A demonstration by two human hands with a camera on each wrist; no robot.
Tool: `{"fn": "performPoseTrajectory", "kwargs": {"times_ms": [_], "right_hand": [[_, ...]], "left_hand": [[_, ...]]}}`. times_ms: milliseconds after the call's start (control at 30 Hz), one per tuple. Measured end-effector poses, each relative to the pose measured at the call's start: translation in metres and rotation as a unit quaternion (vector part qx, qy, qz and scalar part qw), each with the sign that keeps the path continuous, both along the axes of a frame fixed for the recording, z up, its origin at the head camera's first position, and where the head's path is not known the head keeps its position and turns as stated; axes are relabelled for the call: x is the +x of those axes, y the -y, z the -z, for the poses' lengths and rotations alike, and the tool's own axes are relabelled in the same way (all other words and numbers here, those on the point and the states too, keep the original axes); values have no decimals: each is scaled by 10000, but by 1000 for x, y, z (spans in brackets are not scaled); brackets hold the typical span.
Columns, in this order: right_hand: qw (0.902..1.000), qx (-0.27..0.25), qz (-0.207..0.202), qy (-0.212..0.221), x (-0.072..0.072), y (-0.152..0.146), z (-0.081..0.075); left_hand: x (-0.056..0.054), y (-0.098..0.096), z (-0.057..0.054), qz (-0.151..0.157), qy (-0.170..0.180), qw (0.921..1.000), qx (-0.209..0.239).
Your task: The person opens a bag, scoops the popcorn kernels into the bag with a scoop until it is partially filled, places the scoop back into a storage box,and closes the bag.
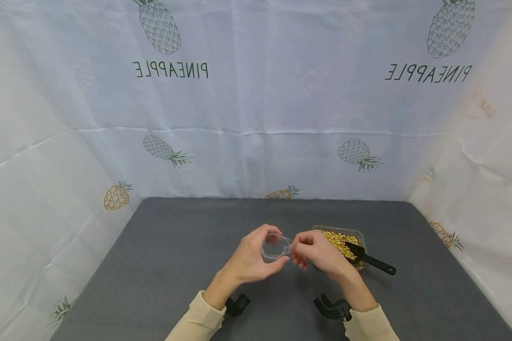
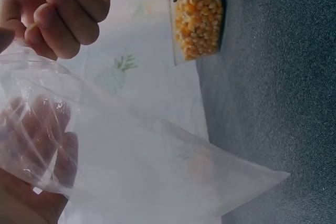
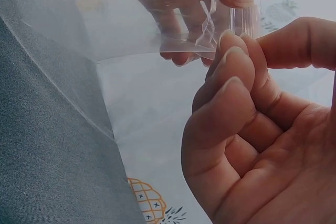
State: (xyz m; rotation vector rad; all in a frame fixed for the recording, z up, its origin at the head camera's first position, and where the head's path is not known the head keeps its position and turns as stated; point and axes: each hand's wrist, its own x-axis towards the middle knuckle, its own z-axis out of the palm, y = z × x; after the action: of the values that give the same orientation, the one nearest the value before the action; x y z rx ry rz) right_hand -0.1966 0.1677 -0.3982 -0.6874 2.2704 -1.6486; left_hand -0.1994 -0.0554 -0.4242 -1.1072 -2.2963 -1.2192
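A clear zip-lock plastic bag (image 2: pixel 142 145) is held above the table, its rounded mouth spread in the head view and its body tapering to a corner in the left wrist view. Curved around the bag's mouth, my left hand (image 1: pixel 251 258) grips it from the left, fingers showing through the film. My right hand (image 1: pixel 320 251) pinches the ridged zip edge (image 3: pixel 242 20) between thumb and index finger, the other fingers curled in. Behind the right hand stands a clear tub (image 1: pixel 364 239) of yellow corn kernels (image 2: pixel 199 19).
A black scoop (image 1: pixel 377 263) lies in the tub, its handle sticking out over the right rim. Grey cloth covers the table (image 1: pixel 175 265). White curtains (image 1: pixel 256 104) printed with pineapples hang behind it and along both sides.
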Motion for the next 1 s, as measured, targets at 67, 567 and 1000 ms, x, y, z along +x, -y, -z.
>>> {"fn": "performPoseTrajectory", "kwargs": {"times_ms": [67, 567, 1000], "right_hand": [[10000, -10, 0, 16, 0, 0, 0], [9999, -148, -24, -17, 4, -3, -5], [9995, 110, 103, 272, 6, -12, -6]], "left_hand": [[0, 0, 0, -47, -49, 10000, -37], [1, 0, -2, -81, -227, 9997, -95], [0, 2, -3, -115, -294, 9990, -308]]}}
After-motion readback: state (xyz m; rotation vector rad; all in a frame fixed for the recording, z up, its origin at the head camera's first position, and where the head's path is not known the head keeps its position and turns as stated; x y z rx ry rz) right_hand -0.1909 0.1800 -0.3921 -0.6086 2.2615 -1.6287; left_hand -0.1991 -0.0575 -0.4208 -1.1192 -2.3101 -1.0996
